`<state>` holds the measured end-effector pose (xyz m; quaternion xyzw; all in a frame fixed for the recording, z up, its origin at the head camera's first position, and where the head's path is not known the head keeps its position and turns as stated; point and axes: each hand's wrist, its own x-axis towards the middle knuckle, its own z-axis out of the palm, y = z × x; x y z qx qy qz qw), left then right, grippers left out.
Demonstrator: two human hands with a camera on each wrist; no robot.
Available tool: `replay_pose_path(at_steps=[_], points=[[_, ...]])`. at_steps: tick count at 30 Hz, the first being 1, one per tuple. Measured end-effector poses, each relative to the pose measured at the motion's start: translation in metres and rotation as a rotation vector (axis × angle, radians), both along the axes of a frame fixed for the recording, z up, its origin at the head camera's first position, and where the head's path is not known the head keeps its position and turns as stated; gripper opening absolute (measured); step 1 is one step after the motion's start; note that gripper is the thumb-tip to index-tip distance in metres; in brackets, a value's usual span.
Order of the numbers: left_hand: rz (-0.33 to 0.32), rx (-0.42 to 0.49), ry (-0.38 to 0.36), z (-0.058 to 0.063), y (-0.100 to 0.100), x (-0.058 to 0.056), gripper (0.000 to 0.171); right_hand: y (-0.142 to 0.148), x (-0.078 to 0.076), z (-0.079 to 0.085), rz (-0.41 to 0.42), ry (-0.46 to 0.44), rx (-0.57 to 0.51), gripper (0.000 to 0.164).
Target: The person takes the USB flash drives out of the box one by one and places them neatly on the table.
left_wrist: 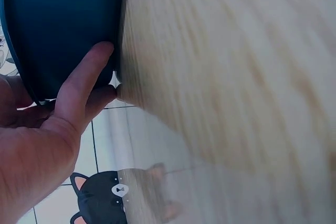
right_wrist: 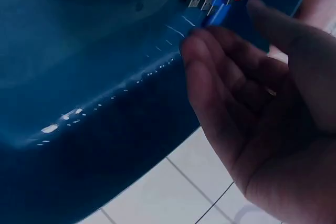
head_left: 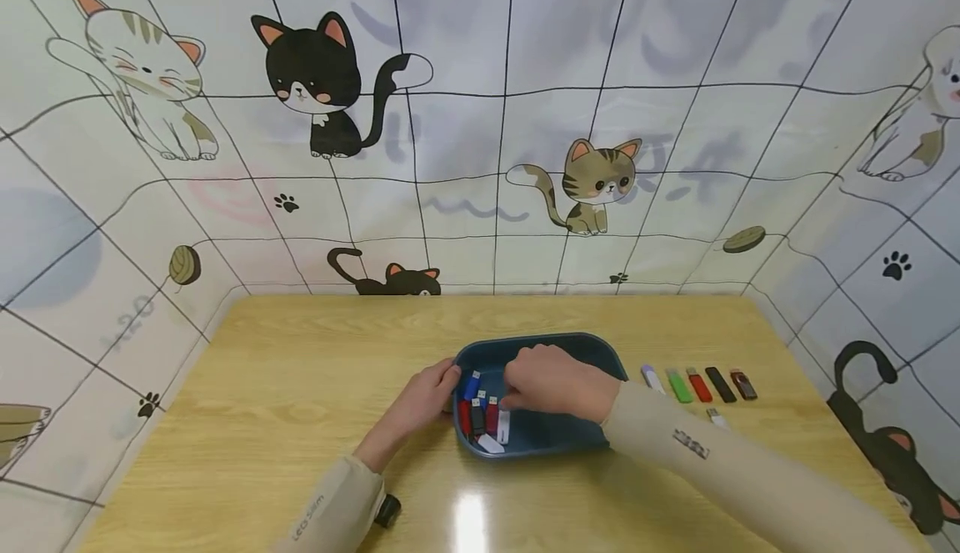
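A dark blue plastic bin stands on the table, with several USB sticks crowded in its left end, among them a red one, a white one and a blue one. My left hand holds the bin's left end, thumb at the rim and fingers against the outer wall, as the left wrist view also shows. Inside the bin, my right hand hangs beside the USB sticks. Its fingers are loosely curled, the thumb stands apart, and nothing shows between them.
Right of the bin, a row of USB sticks lies on the wooden table: white and purple, green, red, black and dark red. A white stick lies nearer, by the right sleeve. Cat-print cloth walls surround the table's back and sides.
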<state>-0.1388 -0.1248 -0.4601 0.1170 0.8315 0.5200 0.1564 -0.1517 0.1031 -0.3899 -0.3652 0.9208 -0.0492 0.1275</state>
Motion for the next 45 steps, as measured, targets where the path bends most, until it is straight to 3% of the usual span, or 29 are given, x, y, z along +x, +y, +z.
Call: replay_pose_path(at_steps=[11, 17, 27, 37, 45], points=[[-0.038, 0.030, 0.014, -0.002, 0.000, 0.000, 0.044, -0.025, -0.003, -0.010, -0.002, 0.016, 0.251, 0.055], [-0.037, 0.042, -0.001, 0.001, 0.002, -0.001, 0.043, -0.027, -0.004, -0.013, -0.028, 0.013, 0.306, 0.054], [-0.011, 0.040, -0.006, 0.001, 0.001, 0.001, 0.044, -0.022, -0.005, -0.009, -0.082, -0.108, 0.286, 0.020], [-0.016, 0.036, -0.005, 0.001, -0.001, 0.002, 0.044, -0.015, -0.004, -0.018, -0.109, -0.096, 0.181, 0.023], [-0.020, 0.048, -0.003, 0.003, 0.000, 0.003, 0.043, -0.015, -0.007, -0.019, -0.109, -0.106, 0.156, 0.010]])
